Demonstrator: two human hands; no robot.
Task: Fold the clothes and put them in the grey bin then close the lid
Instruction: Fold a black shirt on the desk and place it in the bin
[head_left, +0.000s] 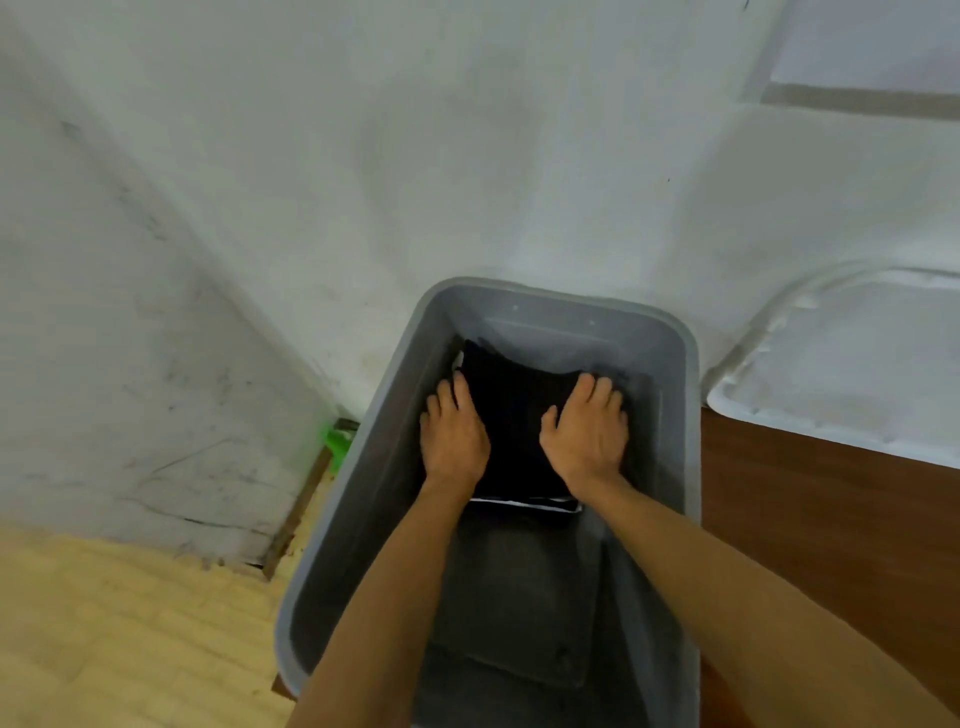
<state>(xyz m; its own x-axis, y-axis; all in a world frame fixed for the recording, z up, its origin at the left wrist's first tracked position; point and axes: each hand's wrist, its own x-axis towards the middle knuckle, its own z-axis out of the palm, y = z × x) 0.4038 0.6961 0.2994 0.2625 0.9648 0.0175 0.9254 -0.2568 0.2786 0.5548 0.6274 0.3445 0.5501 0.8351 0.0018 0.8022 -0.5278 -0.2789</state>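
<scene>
Hands reach down side by side into the grey bin (692, 415), both forearms entering over its near end. The left hand (454, 436) lies palm down on the left side of a folded black garment (519, 426), fingers straight and close together, the outer ones reaching over the cloth's left edge. The right hand (587, 431) lies palm down on the garment's right side, fingers likewise stretched out flat, with the tips near its far edge. Neither hand curls round or pinches anything; both only press on the cloth. The black garment sits in the far half of the bin, on top of a piece with a white edge (524, 504) that shows along its near side. A folded dark grey garment (519, 597) lies in the near half, on the bin's floor. The bin stands open on a brown wooden surface (805, 519), with a white lid (857, 364) lying flat to its right, apart from it. A small green object (335, 441) shows just left of the bin at the foot of the white wall (363, 156), above the yellowish floor (130, 623).
</scene>
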